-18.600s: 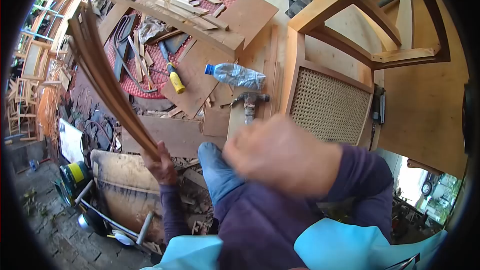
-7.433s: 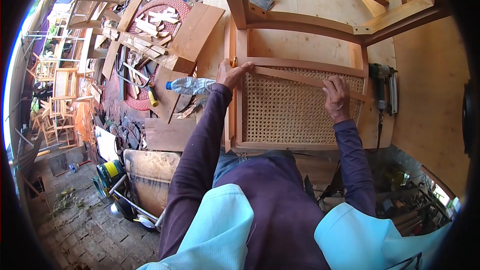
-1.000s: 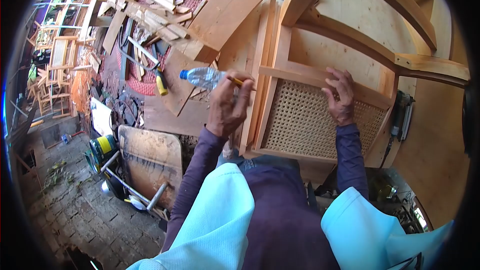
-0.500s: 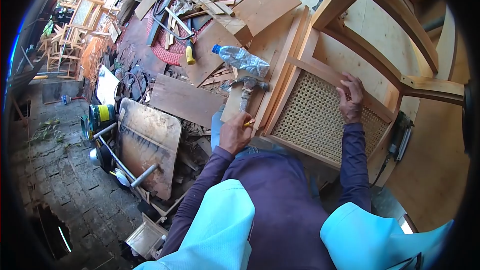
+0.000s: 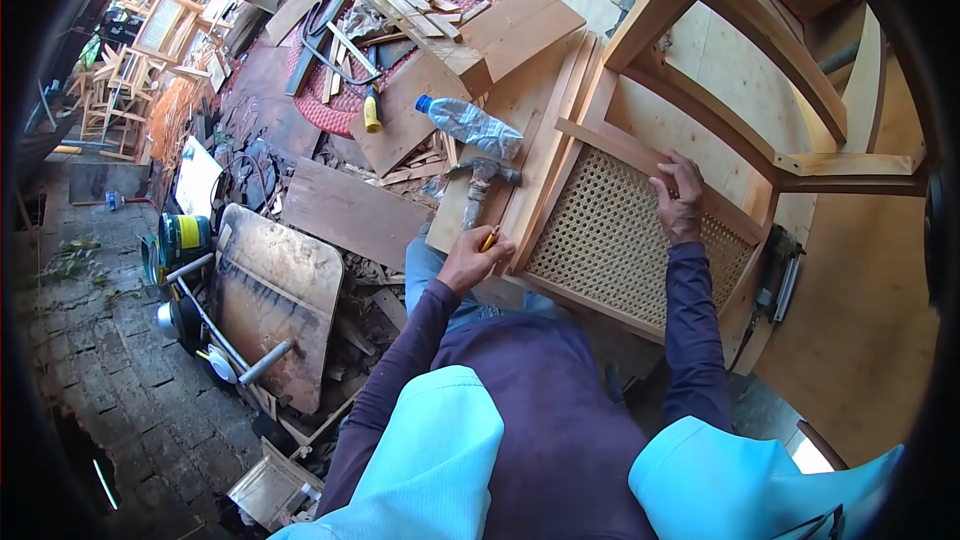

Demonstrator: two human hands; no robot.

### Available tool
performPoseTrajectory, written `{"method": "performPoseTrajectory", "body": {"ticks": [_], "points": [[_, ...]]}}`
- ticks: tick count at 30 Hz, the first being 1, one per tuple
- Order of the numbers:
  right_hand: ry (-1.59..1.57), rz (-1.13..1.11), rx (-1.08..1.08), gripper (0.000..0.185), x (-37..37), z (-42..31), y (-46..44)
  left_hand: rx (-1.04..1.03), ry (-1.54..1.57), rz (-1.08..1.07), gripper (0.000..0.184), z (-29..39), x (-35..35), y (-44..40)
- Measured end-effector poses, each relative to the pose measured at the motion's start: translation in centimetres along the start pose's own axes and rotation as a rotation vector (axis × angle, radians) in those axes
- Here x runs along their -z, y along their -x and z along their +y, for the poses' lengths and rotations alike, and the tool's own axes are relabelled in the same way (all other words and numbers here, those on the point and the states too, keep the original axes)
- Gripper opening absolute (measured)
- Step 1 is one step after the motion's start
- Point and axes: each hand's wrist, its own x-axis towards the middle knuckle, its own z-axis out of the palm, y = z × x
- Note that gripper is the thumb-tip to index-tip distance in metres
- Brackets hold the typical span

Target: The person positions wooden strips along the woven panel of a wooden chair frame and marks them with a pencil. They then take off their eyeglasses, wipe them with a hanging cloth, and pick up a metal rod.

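The left hand (image 5: 472, 261) hides part of the yellow pencil (image 5: 489, 239) it grips.

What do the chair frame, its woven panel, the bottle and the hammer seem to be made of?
Chair frame: wood, apparently unvarnished; pale brown and fairly matte. Woven panel: probably cane, given the tan open weave, though possibly synthetic. Bottle: thin clear plastic, see-through and crumpled. Hammer: dark, dull head, likely steel; worn handle, material unclear.
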Motion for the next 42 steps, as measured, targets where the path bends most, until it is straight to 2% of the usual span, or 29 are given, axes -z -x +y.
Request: {"method": "performPoseTrajectory", "body": {"ticks": [1, 3, 7, 11, 17, 19, 25, 29, 32, 33, 35, 36, 38, 41, 42], "points": [[-0.004, -0.008, 0.000, 0.034, 0.0, 0.0, 0.0, 0.007, 0.004, 0.005, 0.018, 1.4, 0.2, 0.3], [-0.010, 0.023, -0.012, 0.032, -0.3, 0.0, 0.1, 0.183, 0.147, -0.020, 0.015, 3.4, 0.9, 1.3], [0.021, 0.007, -0.033, 0.031, -0.3, 0.2, 0.2, 0.102, 0.123, -0.033, 0.012, 1.7, 1.3, 1.1], [-0.012, 0.020, -0.028, 0.030, -0.5, 0.5, 0.2, 0.237, 0.294, -0.080, 0.019, 2.9, 1.6, 2.0], [0.002, 0.021, -0.018, 0.030, -0.3, 0.2, 0.6, 0.236, 0.331, -0.063, 0.019, 0.6, 1.8, 1.6], [0.023, 0.041, 0.004, 0.031, -0.3, 0.8, -0.1, 0.162, 0.344, -0.086, 0.016, 1.3, 2.0, 1.8], [-0.021, 0.024, -0.009, 0.034, -0.4, 0.6, 0.2, 0.203, 0.355, -0.082, 0.020, 2.0, 2.0, 1.9], [-0.004, 0.021, -0.011, 0.034, -0.2, 0.4, 0.2, 0.153, 0.152, 0.042, 0.019, 0.0, 1.8, 1.1], [-0.014, -0.001, -0.018, 0.033, -0.2, 0.3, 0.0, -0.004, -0.213, 0.037, 0.020, 0.1, 2.1, 0.7], [-0.007, 0.004, -0.018, 0.033, 0.0, 0.1, -0.4, 0.023, -0.208, 0.042, 0.020, 0.8, 1.7, 0.7], [-0.022, -0.019, -0.035, 0.032, -0.1, -0.4, 0.2, -0.146, -0.333, 0.107, 0.019, 1.6, 0.4, 1.5], [-0.018, -0.007, -0.030, 0.032, -0.1, -0.3, 0.2, -0.125, -0.335, 0.114, 0.019, 1.3, 0.0, 2.0], [0.018, 0.004, -0.017, 0.031, -0.3, 0.2, 0.0, -0.160, -0.352, 0.292, 0.021, 1.1, -0.6, 1.9], [-0.004, 0.009, -0.032, 0.031, -0.1, -0.1, -0.1, -0.127, -0.375, 0.300, 0.022, 0.5, 0.2, 2.8], [-0.009, 0.003, -0.036, 0.031, -0.1, -0.3, 0.1, -0.156, -0.467, 0.313, 0.024, 0.8, 0.2, 3.1]]}}
